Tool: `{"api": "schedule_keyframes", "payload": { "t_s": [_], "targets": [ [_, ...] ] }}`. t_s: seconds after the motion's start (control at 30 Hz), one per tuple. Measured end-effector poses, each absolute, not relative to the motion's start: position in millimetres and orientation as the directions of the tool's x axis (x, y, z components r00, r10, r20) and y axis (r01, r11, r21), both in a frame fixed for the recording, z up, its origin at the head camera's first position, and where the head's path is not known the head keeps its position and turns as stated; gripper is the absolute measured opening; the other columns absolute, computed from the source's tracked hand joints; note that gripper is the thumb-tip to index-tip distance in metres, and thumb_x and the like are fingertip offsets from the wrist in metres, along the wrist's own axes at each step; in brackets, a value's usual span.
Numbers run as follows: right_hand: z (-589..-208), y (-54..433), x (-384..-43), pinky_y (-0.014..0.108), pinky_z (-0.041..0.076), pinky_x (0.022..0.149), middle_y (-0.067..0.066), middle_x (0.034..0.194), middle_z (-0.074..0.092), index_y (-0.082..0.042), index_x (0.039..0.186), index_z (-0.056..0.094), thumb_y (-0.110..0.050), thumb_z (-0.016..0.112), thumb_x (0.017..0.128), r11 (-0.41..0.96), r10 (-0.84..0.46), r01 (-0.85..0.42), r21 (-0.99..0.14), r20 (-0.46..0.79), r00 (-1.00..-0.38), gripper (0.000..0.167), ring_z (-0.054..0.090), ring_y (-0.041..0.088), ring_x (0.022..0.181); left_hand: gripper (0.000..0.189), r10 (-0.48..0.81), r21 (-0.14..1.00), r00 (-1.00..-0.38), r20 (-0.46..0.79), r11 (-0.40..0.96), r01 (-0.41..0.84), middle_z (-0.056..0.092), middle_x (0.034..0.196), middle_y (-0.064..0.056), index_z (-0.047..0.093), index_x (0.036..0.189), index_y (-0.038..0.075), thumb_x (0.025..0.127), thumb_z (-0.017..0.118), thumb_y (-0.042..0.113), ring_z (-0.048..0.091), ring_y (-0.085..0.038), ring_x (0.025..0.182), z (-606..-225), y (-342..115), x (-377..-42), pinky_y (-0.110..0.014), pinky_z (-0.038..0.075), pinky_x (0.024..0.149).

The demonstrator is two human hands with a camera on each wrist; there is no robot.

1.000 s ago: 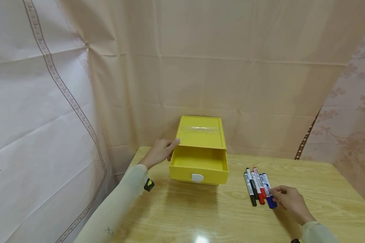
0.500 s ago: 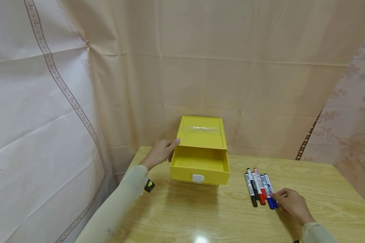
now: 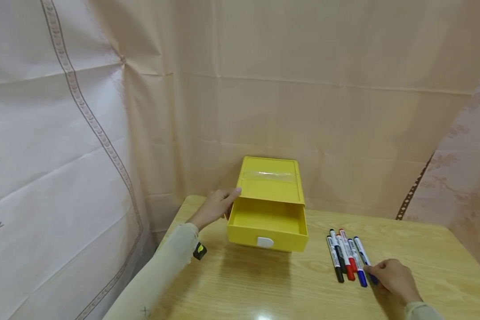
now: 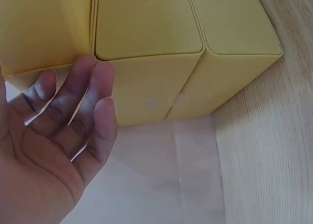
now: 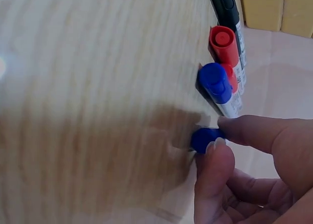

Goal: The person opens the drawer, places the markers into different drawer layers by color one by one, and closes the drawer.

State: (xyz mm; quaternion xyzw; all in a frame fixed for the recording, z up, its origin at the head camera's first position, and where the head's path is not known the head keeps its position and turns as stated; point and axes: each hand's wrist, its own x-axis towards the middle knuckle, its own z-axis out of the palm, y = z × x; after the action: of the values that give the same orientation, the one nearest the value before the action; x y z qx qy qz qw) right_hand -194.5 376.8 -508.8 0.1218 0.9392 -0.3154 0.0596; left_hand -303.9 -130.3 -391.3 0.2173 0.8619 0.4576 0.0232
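A yellow drawer box [image 3: 272,180] stands at the back of the wooden table, its upper drawer [image 3: 264,218] pulled out with nothing seen inside. My left hand [image 3: 214,209] rests at the box's front left corner, thumb on the top edge; the left wrist view shows slightly bent fingers [image 4: 101,84] touching its side. At the right, my right hand [image 3: 396,280] pinches a blue marker [image 5: 205,138] by its cap between thumb and forefinger. Just left of it lies another blue marker [image 3: 357,262], beside red markers [image 3: 346,258] and black markers [image 3: 334,258].
Bare wooden table [image 3: 256,289] extends in front of the box and around the markers. Beige cloth [image 3: 264,111] hangs close behind the box, and a pale cloth [image 3: 52,178] hangs along the left.
My right hand has drawn one blue marker slightly right, leaving a gap between it and the other blue one. The left hand stays on the box. The head view has shifted slightly.
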Motion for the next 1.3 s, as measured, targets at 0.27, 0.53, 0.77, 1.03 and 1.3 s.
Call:
{"api": "schedule_keyframes", "payload": {
  "t_s": [0.27,0.53,0.77,1.03,1.3],
  "targets": [
    [-501.9,375.3,-195.1,0.034,0.042,0.055,-0.005,0.059,0.059,-0.005,0.08,0.076,-0.028,0.076,0.089,0.867,0.121,0.168,-0.47,-0.13,-0.984,0.024,0.056,0.017,0.058,0.067,0.405,0.796,-0.899,0.167,0.483,0.365,0.064,0.068,-0.01,0.067,0.085,0.011,0.104,0.037,0.067,0.065,-0.032,0.064,-389.5,-132.1,-302.1,-0.05,0.056,0.066],
    [-491.7,376.5,-197.1,0.034,0.041,0.055,-0.004,0.062,0.059,-0.002,0.087,0.076,-0.026,0.073,0.09,0.867,0.139,0.186,-0.463,-0.135,-0.981,0.024,0.056,0.019,0.063,0.071,0.407,0.784,-0.897,0.174,0.494,0.376,0.064,0.07,-0.017,0.067,0.083,0.007,0.104,0.036,0.067,0.063,-0.029,0.061,-386.8,-132.9,-305.9,-0.051,0.056,0.066],
    [-487.0,381.3,-192.6,0.034,0.041,0.054,-0.002,0.068,0.061,-0.001,0.092,0.075,-0.027,0.071,0.093,0.857,0.155,0.192,-0.478,-0.117,-0.981,0.026,0.054,0.02,0.065,0.067,0.404,0.77,-0.894,0.192,0.503,0.393,0.065,0.07,-0.018,0.069,0.085,0.009,0.106,0.037,0.064,0.063,-0.029,0.06,-387.1,-132.5,-303.8,-0.05,0.056,0.066],
    [-478.2,374.6,-192.7,0.036,0.041,0.059,0.002,0.077,0.068,0.002,0.098,0.075,-0.026,0.074,0.093,0.87,0.171,0.164,-0.466,-0.028,-0.985,0.028,0.055,0.023,0.071,0.066,0.409,0.769,-0.892,0.189,0.503,0.394,0.064,0.068,-0.011,0.067,0.081,0.011,0.106,0.037,0.064,0.063,-0.028,0.06,-387.7,-130.5,-302.5,-0.053,0.056,0.068],
    [-475.0,363.7,-185.3,0.035,0.045,0.056,0.001,0.075,0.069,0.001,0.095,0.075,-0.023,0.074,0.093,0.852,0.155,0.124,-0.509,0.019,-0.988,0.024,0.058,0.018,0.064,0.064,0.398,0.771,-0.899,0.184,0.509,0.383,0.064,0.067,-0.01,0.071,0.085,0.011,0.106,0.039,0.062,0.064,-0.029,0.061,-383.6,-132.5,-301.7,-0.043,0.057,0.062]
  ]
}}
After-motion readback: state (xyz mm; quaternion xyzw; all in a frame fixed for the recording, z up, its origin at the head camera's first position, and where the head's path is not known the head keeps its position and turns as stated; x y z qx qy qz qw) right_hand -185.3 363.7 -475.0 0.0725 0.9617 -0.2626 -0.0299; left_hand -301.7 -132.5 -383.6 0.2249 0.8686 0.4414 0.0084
